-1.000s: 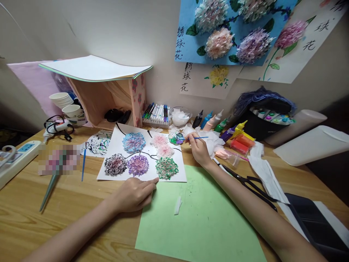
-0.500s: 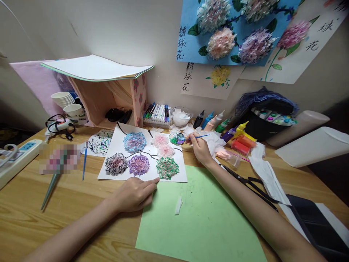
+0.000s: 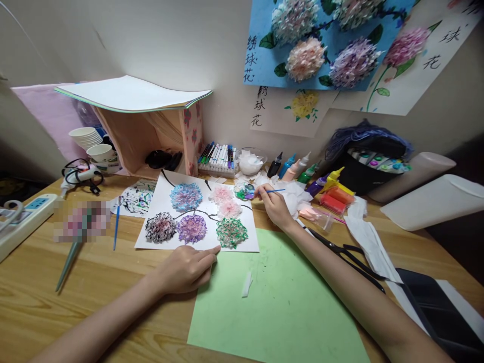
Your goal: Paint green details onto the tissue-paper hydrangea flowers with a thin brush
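Note:
My right hand (image 3: 273, 205) pinches a thin blue paintbrush (image 3: 277, 190), its tip end over a small paint palette (image 3: 245, 190) smeared with green and purple. Beside the palette lies a white sheet (image 3: 206, 201) carrying raised paper flowers: a blue flower (image 3: 186, 196), a black-edged flower (image 3: 161, 227), a purple flower (image 3: 191, 228), a green-edged flower (image 3: 232, 232) and pale pink ones (image 3: 227, 201). Black painted stems run between them. My left hand (image 3: 189, 267) rests at the sheet's lower edge, index finger stretched out just below the green-edged flower, other fingers loosely bent.
A green sheet (image 3: 272, 297) with a white scrap lies in front. Black scissors (image 3: 348, 254) are under my right forearm. Paint bottles (image 3: 291, 165), a bowl of tissue pieces (image 3: 251, 162) and markers (image 3: 218, 157) line the wall. Another brush (image 3: 117, 227) lies at left.
My right hand and the paintbrush have shifted slightly left toward the palette. The left hand keeps its place on the white sheet.

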